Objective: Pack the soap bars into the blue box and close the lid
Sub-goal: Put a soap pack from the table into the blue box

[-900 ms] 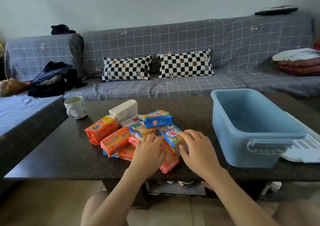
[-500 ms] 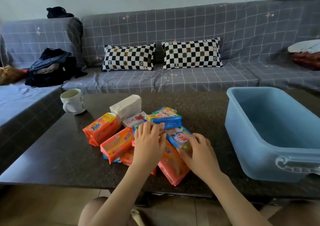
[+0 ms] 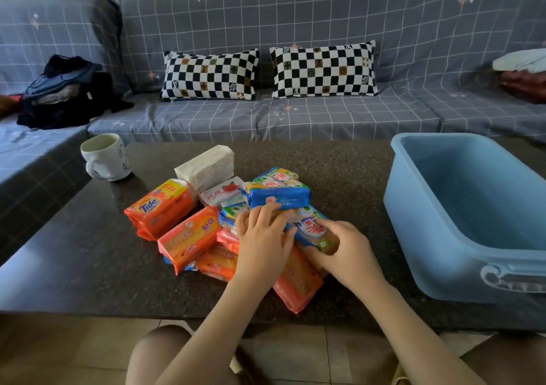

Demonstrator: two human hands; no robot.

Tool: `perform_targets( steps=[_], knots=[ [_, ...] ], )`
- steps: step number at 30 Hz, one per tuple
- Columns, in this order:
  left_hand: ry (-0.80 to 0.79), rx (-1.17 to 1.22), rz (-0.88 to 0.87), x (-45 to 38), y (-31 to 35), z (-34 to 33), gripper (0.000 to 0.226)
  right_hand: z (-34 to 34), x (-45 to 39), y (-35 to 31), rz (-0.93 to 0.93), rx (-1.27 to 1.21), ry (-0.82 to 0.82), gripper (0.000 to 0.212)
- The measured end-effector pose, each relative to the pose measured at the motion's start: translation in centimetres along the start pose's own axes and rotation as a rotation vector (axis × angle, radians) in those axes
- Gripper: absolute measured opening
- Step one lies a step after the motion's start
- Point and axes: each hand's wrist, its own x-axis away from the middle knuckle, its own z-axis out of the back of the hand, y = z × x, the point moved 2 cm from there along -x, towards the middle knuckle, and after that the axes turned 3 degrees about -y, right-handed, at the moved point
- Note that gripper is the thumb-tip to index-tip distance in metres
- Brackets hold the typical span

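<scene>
A heap of wrapped soap bars lies in the middle of the dark table: an orange Tide bar [image 3: 161,209] at the left, an orange bar [image 3: 189,238] in front of it, a blue-wrapped bar [image 3: 279,197] on top at the back. My left hand [image 3: 263,243] lies fingers down on the heap, fingertips touching the blue-wrapped bar. My right hand [image 3: 342,251] grips a blue-and-white wrapped bar [image 3: 310,231] at the heap's right side. The open blue box [image 3: 461,237] stands at the right with nothing seen inside. Its lid is out of view.
A white mug [image 3: 106,157] stands at the table's back left. A white tissue pack [image 3: 206,167] leans behind the heap. A grey checked sofa [image 3: 295,112] with two chequered cushions runs behind the table. My knees are under the table's near edge [image 3: 118,310].
My head has moved closer and turned left, so the box sits further right and the lid has left the view. Both hands have moved further onto the heap; the right one has closed on the blue-and-white bar.
</scene>
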Motion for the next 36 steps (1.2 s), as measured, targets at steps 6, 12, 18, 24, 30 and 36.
perform_targets(
  steps=[6,12,18,24,30,36],
  knots=[
    [-0.079,0.043,-0.021,0.5,1.8,-0.5,0.046,1.4,0.7,0.7,0.012,0.007,-0.054,0.064],
    [-0.212,0.328,0.094,0.5,2.7,-1.0,0.037,3.5,1.5,2.2,0.019,0.021,-0.148,0.062],
    [-0.288,0.552,0.202,0.1,3.8,-0.6,0.033,4.5,1.7,2.9,-0.001,-0.008,-0.156,0.061],
    [-0.232,0.661,0.239,0.2,4.6,0.1,0.031,5.1,2.7,2.9,-0.014,-0.075,-0.093,0.056],
    [-0.139,0.856,0.293,-0.4,5.0,2.0,0.029,7.0,3.0,1.1,0.024,-0.132,-0.054,0.053],
    [-0.053,1.023,0.342,-1.7,6.0,4.6,0.028,9.0,2.6,-1.3,0.059,-0.144,0.006,0.055]
  ],
)
